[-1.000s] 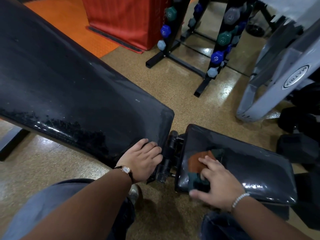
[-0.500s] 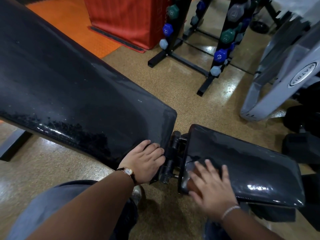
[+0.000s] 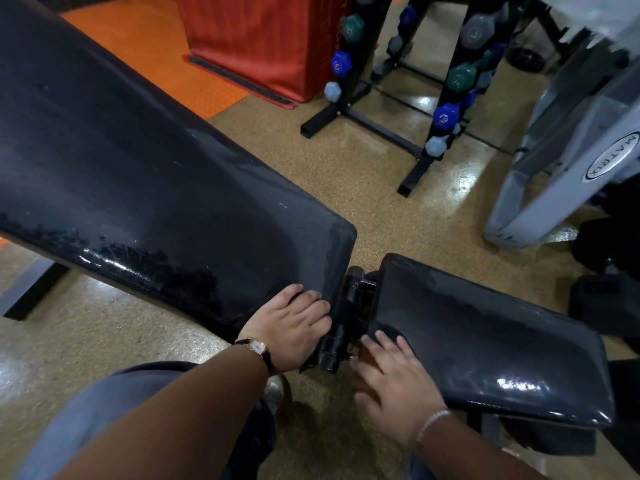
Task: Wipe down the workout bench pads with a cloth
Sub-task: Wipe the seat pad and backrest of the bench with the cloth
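Observation:
The long black back pad (image 3: 145, 188) slopes up to the left, its surface streaked. The shorter black seat pad (image 3: 485, 341) lies to its right, beyond a black hinge (image 3: 346, 320). My left hand (image 3: 294, 327) rests on the back pad's lower near corner, fingers lying on top. My right hand (image 3: 398, 386) presses flat with spread fingers on the seat pad's near left corner. The cloth (image 3: 363, 355) is almost wholly hidden under that hand; only a brownish sliver shows by the fingers.
A black rack with several coloured dumbbells (image 3: 446, 114) stands on the speckled floor beyond the bench. A red padded box (image 3: 263, 39) and orange mat lie at the back. A grey machine frame (image 3: 561, 168) stands at right, dark weights (image 3: 609, 299) below it.
My right hand has slid the cloth across the seat pad toward its near left corner, and the cloth is now nearly covered by the palm. My left hand stayed put.

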